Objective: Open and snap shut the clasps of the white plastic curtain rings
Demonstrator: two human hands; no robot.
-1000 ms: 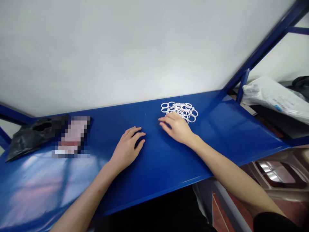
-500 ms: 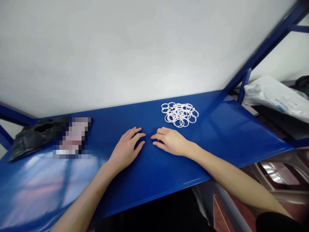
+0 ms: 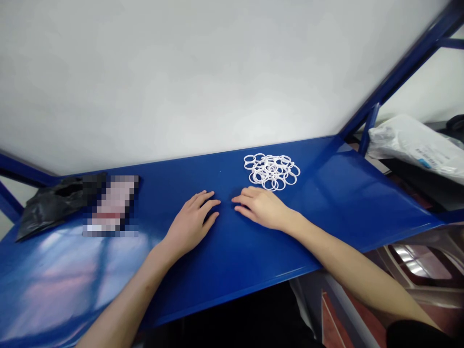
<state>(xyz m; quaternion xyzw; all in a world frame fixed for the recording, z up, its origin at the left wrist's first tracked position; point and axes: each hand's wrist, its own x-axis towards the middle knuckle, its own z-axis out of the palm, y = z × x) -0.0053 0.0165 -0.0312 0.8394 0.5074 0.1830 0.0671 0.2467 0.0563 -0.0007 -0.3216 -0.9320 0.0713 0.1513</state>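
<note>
My left hand (image 3: 192, 220) rests palm down on the blue tabletop (image 3: 232, 261), fingers spread and nothing in them. Facing it across a small gap is my right hand (image 3: 263, 207), also palm down, its fingers stretched toward the left and holding nothing that I can see. Just beyond the right hand lies a loose pile of thin white rings (image 3: 271, 171), overlapping one another. The knuckles come close to the pile's near edge in the view; whether they touch it I cannot tell.
At the left lie a black plastic bag (image 3: 47, 208) and a flat, pixelated object (image 3: 114, 203). A pale wall (image 3: 181, 77) rises behind the table. On the right, beyond a blue metal frame (image 3: 369, 128), sits a white plastic package (image 3: 416, 145). A brown chair (image 3: 424, 266) stands below.
My right hand has shifted slightly right and away from me, nearer the rings. The left hand stays in about the same place. The whole view has drifted a little.
</note>
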